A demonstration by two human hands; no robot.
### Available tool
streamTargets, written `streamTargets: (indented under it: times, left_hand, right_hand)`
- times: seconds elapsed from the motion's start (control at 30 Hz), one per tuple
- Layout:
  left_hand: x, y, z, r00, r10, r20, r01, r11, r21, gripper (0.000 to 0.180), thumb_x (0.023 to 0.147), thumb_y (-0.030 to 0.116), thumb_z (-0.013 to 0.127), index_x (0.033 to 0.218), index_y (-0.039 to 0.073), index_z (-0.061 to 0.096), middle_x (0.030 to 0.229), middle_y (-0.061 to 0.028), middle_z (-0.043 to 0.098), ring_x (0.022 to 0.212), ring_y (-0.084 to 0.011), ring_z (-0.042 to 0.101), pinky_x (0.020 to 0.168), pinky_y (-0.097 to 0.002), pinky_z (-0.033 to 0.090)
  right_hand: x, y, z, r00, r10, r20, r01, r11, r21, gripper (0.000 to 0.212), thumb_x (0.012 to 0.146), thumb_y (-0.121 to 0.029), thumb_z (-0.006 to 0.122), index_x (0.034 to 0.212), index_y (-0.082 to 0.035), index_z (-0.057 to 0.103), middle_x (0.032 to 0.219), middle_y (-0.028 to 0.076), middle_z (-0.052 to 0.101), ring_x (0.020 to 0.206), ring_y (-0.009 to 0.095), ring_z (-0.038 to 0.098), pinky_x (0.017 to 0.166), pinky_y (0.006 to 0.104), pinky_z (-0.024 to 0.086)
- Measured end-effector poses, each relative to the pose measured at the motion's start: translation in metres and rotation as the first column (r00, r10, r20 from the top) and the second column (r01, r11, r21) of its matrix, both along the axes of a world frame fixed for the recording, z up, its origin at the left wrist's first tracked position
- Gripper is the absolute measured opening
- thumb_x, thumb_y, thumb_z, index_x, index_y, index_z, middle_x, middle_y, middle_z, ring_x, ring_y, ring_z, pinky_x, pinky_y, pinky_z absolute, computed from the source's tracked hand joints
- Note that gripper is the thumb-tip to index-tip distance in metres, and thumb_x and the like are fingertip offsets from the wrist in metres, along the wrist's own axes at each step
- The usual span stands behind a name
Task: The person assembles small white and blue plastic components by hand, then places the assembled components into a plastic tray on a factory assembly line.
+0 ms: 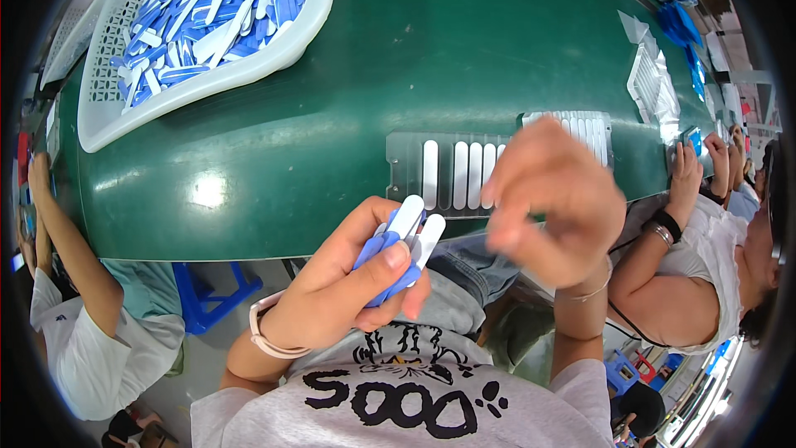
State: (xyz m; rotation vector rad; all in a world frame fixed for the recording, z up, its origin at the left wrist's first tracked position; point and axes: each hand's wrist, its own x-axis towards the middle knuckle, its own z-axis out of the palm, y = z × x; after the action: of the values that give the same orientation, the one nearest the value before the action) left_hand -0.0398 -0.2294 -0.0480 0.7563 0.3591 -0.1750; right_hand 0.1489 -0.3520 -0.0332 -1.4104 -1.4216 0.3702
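My left hand (336, 278) is closed around a small bundle of blue-and-white flat sticks with rounded ends (406, 217), its thumb pressed on top. In front of it on the green table lies a clear plastic tray (402, 158), with several white sticks side by side in it and a gap between the leftmost one and the others. My right hand (564, 207) hangs over the tray's right part and hides it. Motion smears its fingers, so I cannot make out whether they hold anything.
A white plastic basket (207, 90) heaped with loose blue and white sticks stands at the far left of the green table (356, 58). Another filled tray (599, 133) lies behind my right hand. Clear wrapped packs (651, 83) lie far right. Co-workers sit on both sides.
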Motion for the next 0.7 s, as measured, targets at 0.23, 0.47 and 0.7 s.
streamTargets:
  times: [0.23, 0.47, 0.7]
  left_hand:
    - [-0.002, 0.001, -0.002, 0.995, 0.061, -0.075, -0.064, 0.997, -0.035, 0.025, 0.098, 0.024, 0.041, 0.116, 0.007, 0.036, 0.07, -0.0028, 0.046, 0.046, -0.0036, 0.03, 0.04, -0.0191, 0.024]
    - [-0.004, -0.001, -0.003, 0.993, 0.093, -0.075, -0.096, 0.995, -0.031, 0.024, 0.098, 0.023, 0.042, 0.115, 0.007, 0.036, 0.07, -0.003, 0.046, 0.047, -0.0033, 0.029, 0.04, -0.0188, 0.023]
    - [0.0, -0.002, -0.001, 0.996, 0.056, -0.072, -0.054, 0.998, 0.029, 0.024, 0.098, 0.021, 0.041, 0.116, 0.006, 0.037, 0.071, -0.0009, 0.046, 0.05, -0.0024, 0.031, 0.043, -0.0178, 0.026]
  right_hand:
    - [0.032, 0.012, -0.008, 0.985, 0.048, 0.167, 0.016, 0.931, -0.364, 0.012, 0.07, -0.009, 0.07, 0.071, -0.006, 0.059, 0.084, 0.005, 0.058, 0.08, 0.02, 0.05, 0.073, 0.0321, 0.04]
    - [0.034, 0.028, 0.001, 0.908, 0.211, 0.362, 0.003, 0.861, -0.509, 0.016, 0.067, -0.013, 0.074, 0.071, -0.006, 0.059, 0.087, 0.004, 0.048, 0.088, 0.022, 0.045, 0.081, 0.0318, 0.034]
    - [0.028, 0.031, 0.002, 0.993, 0.021, 0.119, 0.028, 0.919, -0.393, 0.022, 0.066, -0.011, 0.076, 0.08, -0.005, 0.06, 0.083, 0.005, 0.049, 0.079, 0.017, 0.048, 0.07, 0.0284, 0.038]
